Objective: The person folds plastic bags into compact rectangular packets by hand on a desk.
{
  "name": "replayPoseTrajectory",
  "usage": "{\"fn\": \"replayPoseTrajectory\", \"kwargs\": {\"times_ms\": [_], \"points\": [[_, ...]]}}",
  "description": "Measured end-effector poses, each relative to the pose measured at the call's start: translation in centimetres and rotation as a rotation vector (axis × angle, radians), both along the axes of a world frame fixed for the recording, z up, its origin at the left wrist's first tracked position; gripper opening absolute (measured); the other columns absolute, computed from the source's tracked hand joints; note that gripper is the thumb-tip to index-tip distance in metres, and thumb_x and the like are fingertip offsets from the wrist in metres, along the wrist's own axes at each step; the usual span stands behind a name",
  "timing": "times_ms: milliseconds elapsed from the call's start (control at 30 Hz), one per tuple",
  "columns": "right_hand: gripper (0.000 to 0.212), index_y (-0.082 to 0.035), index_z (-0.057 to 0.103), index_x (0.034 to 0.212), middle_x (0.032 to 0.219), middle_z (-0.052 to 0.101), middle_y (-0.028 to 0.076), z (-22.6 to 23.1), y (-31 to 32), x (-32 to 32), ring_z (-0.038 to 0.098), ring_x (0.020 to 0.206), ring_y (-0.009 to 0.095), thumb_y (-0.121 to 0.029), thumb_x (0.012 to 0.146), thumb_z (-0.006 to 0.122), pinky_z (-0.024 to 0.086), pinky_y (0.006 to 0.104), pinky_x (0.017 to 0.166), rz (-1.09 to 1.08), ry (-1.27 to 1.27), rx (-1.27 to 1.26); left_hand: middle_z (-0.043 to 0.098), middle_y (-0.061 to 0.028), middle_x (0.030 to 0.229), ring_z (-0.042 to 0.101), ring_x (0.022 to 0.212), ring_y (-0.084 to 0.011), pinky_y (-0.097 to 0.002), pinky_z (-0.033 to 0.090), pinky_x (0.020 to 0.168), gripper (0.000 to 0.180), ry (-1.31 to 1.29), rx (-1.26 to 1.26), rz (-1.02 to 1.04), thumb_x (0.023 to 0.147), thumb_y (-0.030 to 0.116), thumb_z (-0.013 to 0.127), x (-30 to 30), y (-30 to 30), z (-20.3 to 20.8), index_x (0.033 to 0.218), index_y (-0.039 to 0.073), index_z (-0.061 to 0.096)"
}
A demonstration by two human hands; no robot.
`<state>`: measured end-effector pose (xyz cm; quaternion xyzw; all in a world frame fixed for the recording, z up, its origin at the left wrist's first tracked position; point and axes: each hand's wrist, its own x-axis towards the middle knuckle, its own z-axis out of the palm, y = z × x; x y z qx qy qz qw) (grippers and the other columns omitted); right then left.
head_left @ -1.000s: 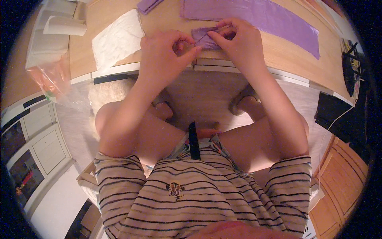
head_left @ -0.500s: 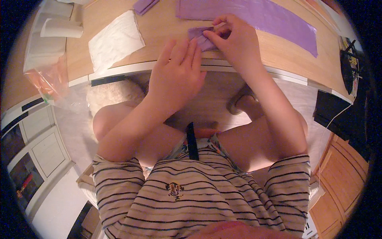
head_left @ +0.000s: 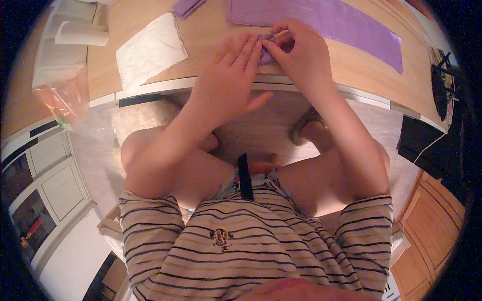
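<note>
A small folded purple plastic sheet [head_left: 266, 57] lies near the desk's front edge, mostly covered by my hands. My left hand [head_left: 226, 83] is laid flat over its left part, fingers stretched out and thumb pointing aside. With thumb and index finger, my right hand [head_left: 299, 52] pinches the sheet's far right part, close to the left fingertips. Just behind and to the right stretches a long, flat purple plastic sheet [head_left: 359, 32], shiny and slightly creased. Another folded purple piece [head_left: 189, 7] sits farther back on the left.
A white, creased paper sheet [head_left: 150, 52] lies left of my hands on the wooden desk [head_left: 211, 25]. Farther left are a white paper roll [head_left: 83, 33] and a clear and orange plastic bag [head_left: 65, 98]. A dark rounded object [head_left: 442, 90] stands at the right edge.
My left hand has slid right and a little farther over the small purple sheet, its thumb now spread out. The right hand keeps its pinch and has barely moved.
</note>
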<state>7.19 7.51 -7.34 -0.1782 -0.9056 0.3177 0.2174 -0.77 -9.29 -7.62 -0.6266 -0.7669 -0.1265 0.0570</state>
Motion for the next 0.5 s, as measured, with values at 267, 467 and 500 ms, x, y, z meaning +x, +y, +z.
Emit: {"fn": "replayPoseTrajectory", "kwargs": {"times_ms": [267, 467, 500], "points": [[0.053, 0.001, 0.05, 0.126, 0.132, 0.05, 0.017, 0.3, -2.8, 2.6, 0.044, 0.128, 0.031, -0.019, 0.079, 0.059, 0.028, 0.0453, 0.111, 0.267, -0.023, 0.495, 0.037, -0.0234, 0.144, 0.032, 0.137, -0.0335, -0.0432, 0.021, 0.116, 0.089, 0.074, -0.167, 0.02, 0.073, 0.049, 0.067, 0.6, -0.2, 0.3, 0.135, -0.009, 0.039], [0.076, 0.004, 0.03, 0.142, 0.15, 0.03, 0.017, -0.4, -2.6, 3.0, 0.029, 0.139, 0.031, -0.024, 0.076, 0.054, 0.022, 0.0462, 0.115, 0.289, -0.213, 0.457, 0.038, -0.0216, 0.144, 0.032, 0.137, -0.0322, -0.0419, 0.022, 0.116, 0.088, 0.044, -0.11, 0.001, 0.07, 0.044, 0.067, 0.3, -0.4, 0.2, 0.135, -0.008, 0.039], [0.077, 0.004, 0.029, 0.143, 0.151, 0.03, 0.017, -0.3, -2.5, 3.0, 0.029, 0.14, 0.03, -0.026, 0.076, 0.055, 0.022, 0.0463, 0.115, 0.279, -0.209, 0.45, 0.037, -0.0214, 0.145, 0.033, 0.137, -0.0322, -0.0416, 0.022, 0.116, 0.088, 0.023, -0.089, -0.006, 0.07, 0.043, 0.067, 0.3, -0.4, 0.2, 0.135, -0.009, 0.039]]}}
